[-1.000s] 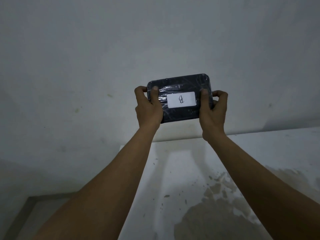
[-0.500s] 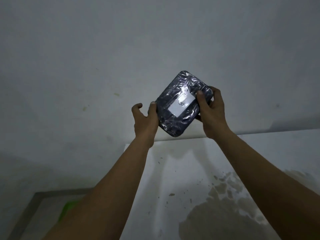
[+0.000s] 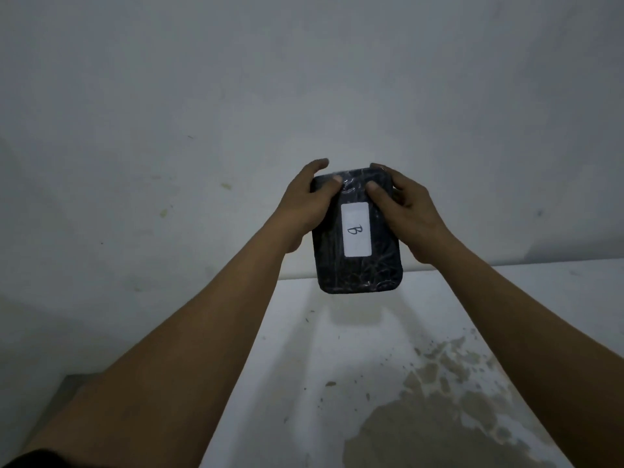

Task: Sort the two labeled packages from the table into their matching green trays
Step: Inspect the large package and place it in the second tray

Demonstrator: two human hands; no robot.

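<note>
Above tabletop (image 3: 337, 349): package (image 3: 358, 271) held up near wall, clear of surface
left hand (image 3: 304, 211): grip pinching package's top-left
right hand (image 3: 410, 211): pinching top-right
label (image 3: 355, 229): "B"
trays: unseen; confirm B tray, lower flat

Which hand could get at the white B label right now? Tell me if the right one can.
Probably yes. The right hand already grips the package beside the label, its thumb just above it, and nothing covers the label. The left hand looks equally close.
</note>
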